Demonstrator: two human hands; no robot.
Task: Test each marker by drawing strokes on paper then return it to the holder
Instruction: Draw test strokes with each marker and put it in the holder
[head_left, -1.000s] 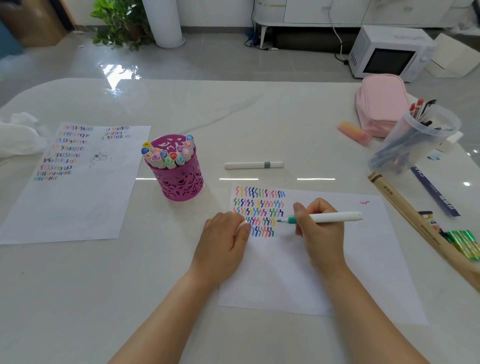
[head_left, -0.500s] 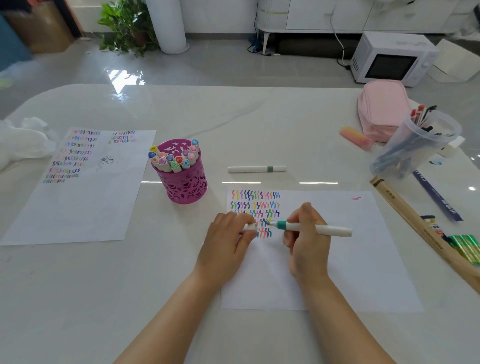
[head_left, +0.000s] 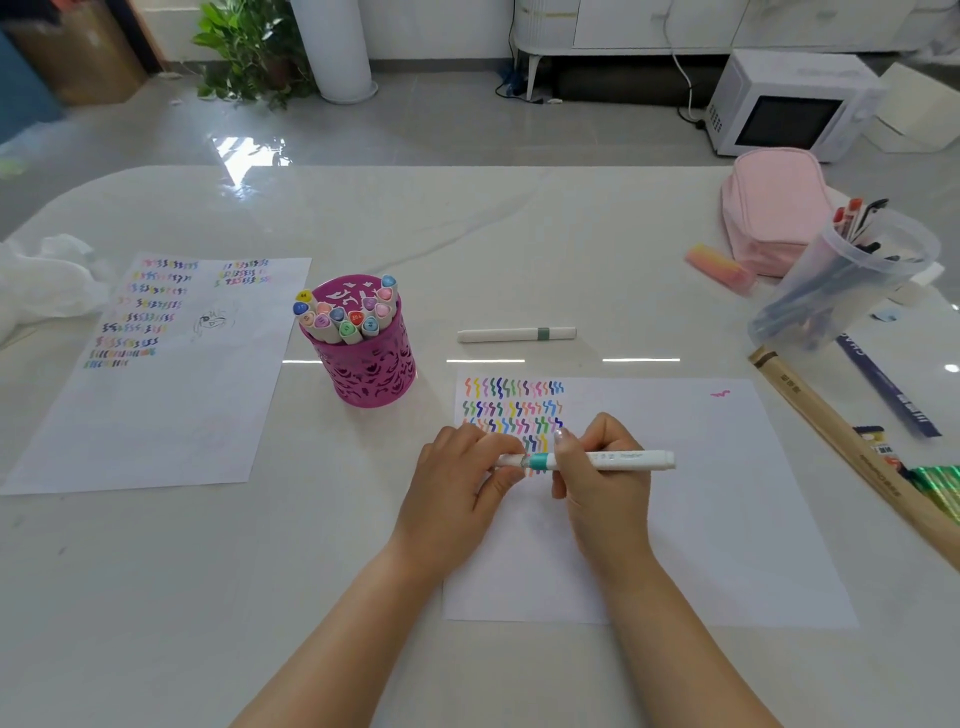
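Note:
A white marker with a teal band (head_left: 618, 460) lies level above the white test paper (head_left: 701, 493), over rows of coloured zigzag strokes. My right hand (head_left: 597, 478) grips its barrel. My left hand (head_left: 462, 478) pinches the white cap (head_left: 506, 461) at the marker's left end, and cap and barrel meet at the teal band. The magenta cut-out holder (head_left: 371, 358), packed with several markers, stands to the upper left of the paper. Another white marker with a grey-green band (head_left: 517, 334) rests on the table behind the paper.
A second sheet covered with strokes (head_left: 156, 374) lies at left, with crumpled white tissue (head_left: 41, 280) beyond it. At right are a pink pencil case (head_left: 774, 208), a pink-yellow eraser (head_left: 719, 267), a clear cup of pens (head_left: 841, 280), a long wooden box (head_left: 852, 452) and green packets (head_left: 940, 483).
The right hand lifted the teal tip off the paper and turned the marker level. The left hand came in with the cap, which now sits on the marker's tip.

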